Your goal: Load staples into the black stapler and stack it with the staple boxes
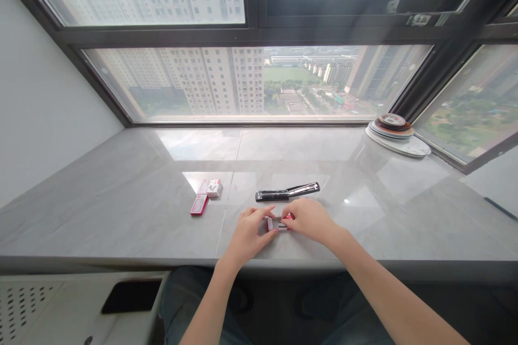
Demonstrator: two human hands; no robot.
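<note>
Both my hands meet at the front of a grey marble windowsill [121,210]. My left hand [251,232] and my right hand [309,219] pinch a small red and white box [277,223] between their fingertips, and it looks slid partly open. Just beyond the hands lies a black stapler [287,192], opened out flat. Further left lie a red and white small box [210,187] and a flat red box [199,205].
A stack of round plates or discs [394,132] sits at the sill's back right corner by the window. A white perforated cabinet top with a dark phone-like slab [130,296] is at lower left. My knees are under the sill's front edge.
</note>
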